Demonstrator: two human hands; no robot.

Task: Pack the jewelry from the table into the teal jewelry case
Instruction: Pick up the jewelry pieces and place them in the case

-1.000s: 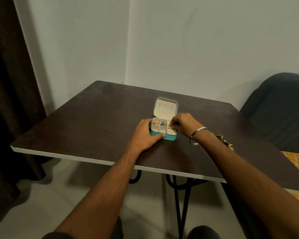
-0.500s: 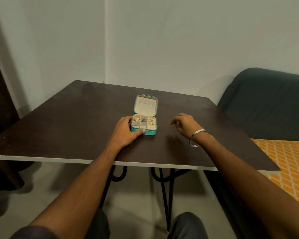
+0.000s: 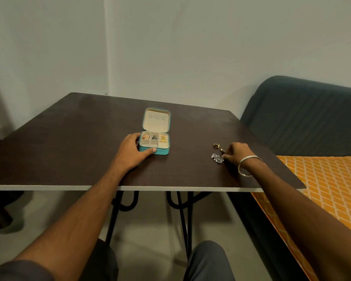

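Right hand: your right hand (image 3: 234,153) has left the case and now sits at 3 o'clock on the table (image 3: 69,138), fingers curled onto the silver earrings (image 3: 217,158); whether they are pinched yet, you cannot tell.
Left hand: your left hand (image 3: 133,148) still steadies the teal jewelry case (image 3: 155,152), thumb along its front wall.
Meaning: the last drop looks finished; you are likely starting the next pickup.
Case contents: lid open, gold pieces (image 3: 163,138) in the right compartment, an orange-gold piece (image 3: 145,136) and a dark piece (image 3: 154,137) in the back row; front cells look vacant.
Left on table: small gold earrings (image 3: 217,145) just beyond your right hand.
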